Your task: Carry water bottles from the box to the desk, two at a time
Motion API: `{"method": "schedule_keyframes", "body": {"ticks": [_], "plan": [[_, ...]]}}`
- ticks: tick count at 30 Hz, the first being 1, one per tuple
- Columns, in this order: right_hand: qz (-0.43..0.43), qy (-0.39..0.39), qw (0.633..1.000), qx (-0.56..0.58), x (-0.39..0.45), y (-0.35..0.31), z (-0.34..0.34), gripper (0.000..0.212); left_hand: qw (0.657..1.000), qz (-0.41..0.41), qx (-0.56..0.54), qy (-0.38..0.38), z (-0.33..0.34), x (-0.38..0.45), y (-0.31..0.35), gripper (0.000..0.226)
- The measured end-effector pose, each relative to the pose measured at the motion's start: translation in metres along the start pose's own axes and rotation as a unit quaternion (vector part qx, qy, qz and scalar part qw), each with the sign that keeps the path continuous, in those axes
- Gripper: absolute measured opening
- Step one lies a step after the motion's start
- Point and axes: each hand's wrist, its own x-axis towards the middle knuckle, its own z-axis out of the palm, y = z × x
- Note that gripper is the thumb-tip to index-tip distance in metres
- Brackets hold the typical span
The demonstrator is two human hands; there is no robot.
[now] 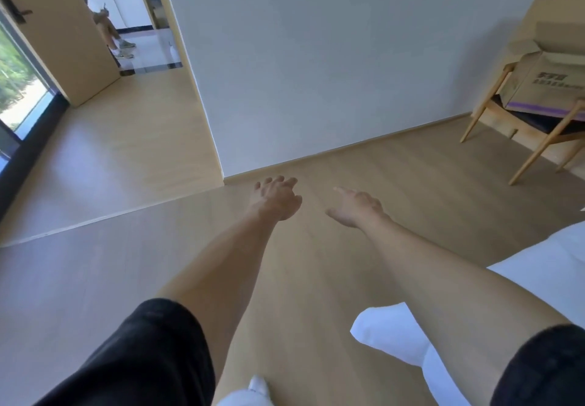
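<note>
Cardboard box [544,79]: on chair [519,127], well apart from hands
Left hand [275,198]: empty, loosely spread
Right hand [356,207]: empty, spread
Progress: no bottles visible; fetching remains

Under the left hand [274,198] and right hand [356,206] the floor [316,263] is pale tan wood grain. Ahead of them the wall [316,57] is plain white-grey. Far right of the right hand, a brown box [544,85] bears dark print and a purple stripe, on a light wood chair [493,111]. Both sleeves [152,351] are black.
</note>
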Motion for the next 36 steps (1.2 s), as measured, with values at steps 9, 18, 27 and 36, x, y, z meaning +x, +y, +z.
{"method": "schedule_keyframes", "body": {"ticks": [9,18,27,36], "plan": [[0.089,0.012,0.996,0.018,0.140,0.028,-0.032,0.069,0.995,0.101,0.005,-0.001,-0.015,0.174,0.028,0.053],[0.207,0.044,0.977,0.035,0.258,0.055,-0.098,0.068,0.976,0.215,0.007,-0.004,-0.068,0.357,0.072,0.053],[0.301,0.062,0.951,0.046,0.329,0.135,-0.134,0.069,0.949,0.313,0.025,-0.029,-0.067,0.462,0.174,0.055],[0.330,0.066,0.938,0.087,0.424,0.262,-0.173,0.069,0.939,0.339,0.054,-0.032,-0.068,0.571,0.303,0.053]]}}
